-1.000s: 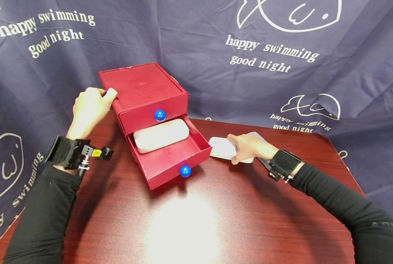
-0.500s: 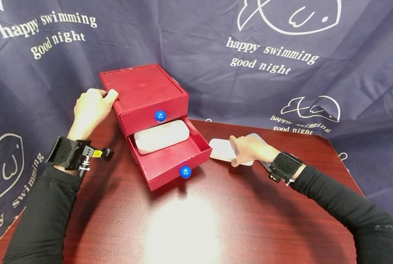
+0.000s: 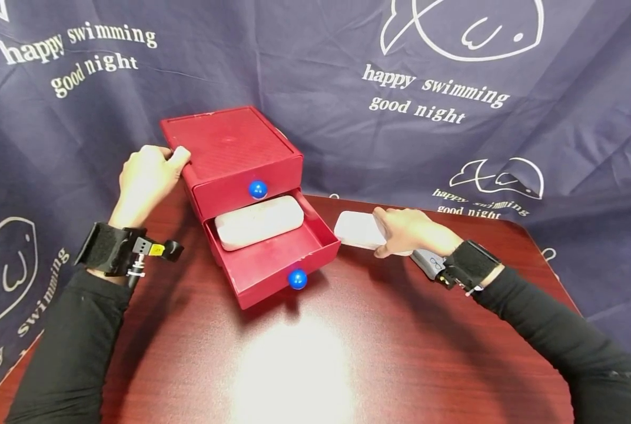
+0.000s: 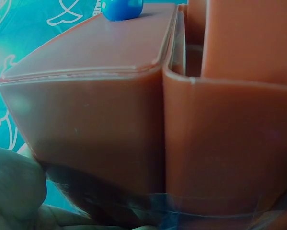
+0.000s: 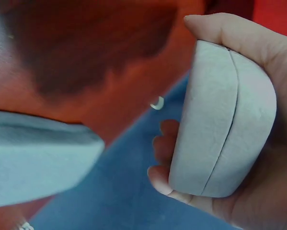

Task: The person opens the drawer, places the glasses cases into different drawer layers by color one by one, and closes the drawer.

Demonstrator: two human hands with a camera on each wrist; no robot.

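Observation:
A red two-drawer box (image 3: 231, 144) with blue knobs sits left of centre, its lower drawer (image 3: 299, 241) pulled out and its upper one closed. Inside that drawer a long white case (image 3: 259, 222) lies toward the back. My left hand (image 3: 148, 176) holds the box's upper left edge, thumb on top; its fingers are partly hidden. To the right of the drawer, my right hand (image 3: 407, 229) grips a white glasses case (image 3: 355, 228) across its width. The right wrist view shows the held case's rounded end and lid seam, with thumb and fingers on opposite sides.
A grey case (image 3: 428, 263) lies on the reddish wooden table (image 3: 400, 353) under my right wrist. Behind the table hangs a blue printed cloth (image 3: 336, 76), close to the back of the box. Light glares on the table's front middle.
My right hand has lifted the white glasses case slightly and shifted a little right, uncovering more of the grey case beneath. My left hand keeps its hold on the box.

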